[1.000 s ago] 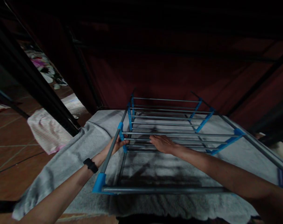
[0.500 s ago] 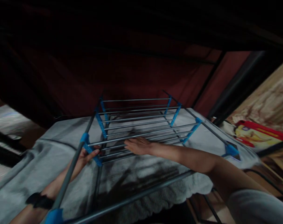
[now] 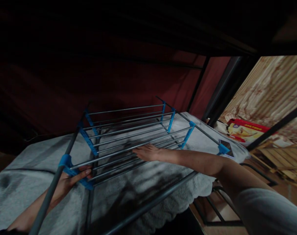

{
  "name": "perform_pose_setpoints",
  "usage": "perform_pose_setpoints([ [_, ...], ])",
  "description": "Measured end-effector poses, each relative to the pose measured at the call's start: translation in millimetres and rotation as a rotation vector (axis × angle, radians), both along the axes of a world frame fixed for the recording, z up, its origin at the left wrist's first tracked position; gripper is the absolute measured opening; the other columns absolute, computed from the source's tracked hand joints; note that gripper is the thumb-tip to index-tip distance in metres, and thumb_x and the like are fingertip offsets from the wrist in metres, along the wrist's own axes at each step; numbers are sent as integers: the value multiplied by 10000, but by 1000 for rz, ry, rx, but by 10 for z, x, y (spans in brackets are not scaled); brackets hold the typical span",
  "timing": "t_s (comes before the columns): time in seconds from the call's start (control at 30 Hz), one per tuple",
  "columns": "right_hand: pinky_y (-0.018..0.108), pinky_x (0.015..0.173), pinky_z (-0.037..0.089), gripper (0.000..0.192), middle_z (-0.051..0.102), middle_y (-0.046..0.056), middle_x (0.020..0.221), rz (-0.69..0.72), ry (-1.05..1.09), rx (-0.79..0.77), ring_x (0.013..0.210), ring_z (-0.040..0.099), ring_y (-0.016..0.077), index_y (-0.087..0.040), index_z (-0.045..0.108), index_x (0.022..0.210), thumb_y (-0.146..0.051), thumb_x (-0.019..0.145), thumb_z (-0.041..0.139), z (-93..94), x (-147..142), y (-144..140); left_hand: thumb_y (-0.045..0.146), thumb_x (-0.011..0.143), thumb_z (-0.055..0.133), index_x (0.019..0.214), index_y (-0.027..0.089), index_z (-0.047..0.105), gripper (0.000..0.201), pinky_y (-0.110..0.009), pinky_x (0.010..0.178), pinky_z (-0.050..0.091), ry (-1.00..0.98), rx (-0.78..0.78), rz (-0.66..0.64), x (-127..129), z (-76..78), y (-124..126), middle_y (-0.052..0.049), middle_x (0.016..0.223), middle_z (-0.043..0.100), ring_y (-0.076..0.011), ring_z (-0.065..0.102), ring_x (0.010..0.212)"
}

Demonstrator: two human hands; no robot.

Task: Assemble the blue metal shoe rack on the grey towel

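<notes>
A rack of grey metal tubes (image 3: 129, 148) with blue plastic connectors lies on a grey blanket (image 3: 28, 182). At its near left corner, my left hand (image 3: 76, 179) is closed on a blue connector (image 3: 86, 183), the thumb along it and fingertips curled behind. My right hand (image 3: 147, 152) reaches across from the right and lies over the rack's rods near their middle, with its fingers stretched out. Its fingertips are partly lost in shadow. A long side tube (image 3: 49, 192) passes in front of my left forearm.
A phone (image 3: 226, 147) lies by the blue end piece (image 3: 222, 149) at right. Beyond are a red and yellow package (image 3: 246, 130) and wooden slats (image 3: 283, 158). A dark post (image 3: 225, 85) and dark red cloth (image 3: 129, 81) stand behind. A thick tube (image 3: 150, 202) crosses in front.
My view has turned to the right, so the rack and my left hand appear farther left. Both hands keep about the same places on the rack.
</notes>
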State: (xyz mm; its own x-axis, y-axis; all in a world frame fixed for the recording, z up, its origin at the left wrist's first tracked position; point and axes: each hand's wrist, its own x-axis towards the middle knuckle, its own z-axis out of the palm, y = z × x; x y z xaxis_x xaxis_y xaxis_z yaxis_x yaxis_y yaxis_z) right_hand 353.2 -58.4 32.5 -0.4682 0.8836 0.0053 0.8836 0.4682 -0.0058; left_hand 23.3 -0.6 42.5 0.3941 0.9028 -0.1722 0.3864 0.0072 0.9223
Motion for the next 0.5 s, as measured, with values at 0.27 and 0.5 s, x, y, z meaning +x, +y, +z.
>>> perform_pose_setpoints([
  [0.27,350,860,466,453,611,109,1136,-7,45,27,1012,589,219,-156,437,1334,-177,883,473,310,563,-422,561,668,636,528,256,671,338,-303,853,490,71,112,-39,18,64,-51,-10,688,670,-258,620,838],
  [0.5,372,1009,386,257,608,110,1092,-337,234,-116,1090,539,213,-156,645,1040,-113,830,503,429,1276,-1085,547,555,711,543,273,685,276,-368,835,530,15,10,62,-27,-37,27,-16,686,698,-292,649,803],
])
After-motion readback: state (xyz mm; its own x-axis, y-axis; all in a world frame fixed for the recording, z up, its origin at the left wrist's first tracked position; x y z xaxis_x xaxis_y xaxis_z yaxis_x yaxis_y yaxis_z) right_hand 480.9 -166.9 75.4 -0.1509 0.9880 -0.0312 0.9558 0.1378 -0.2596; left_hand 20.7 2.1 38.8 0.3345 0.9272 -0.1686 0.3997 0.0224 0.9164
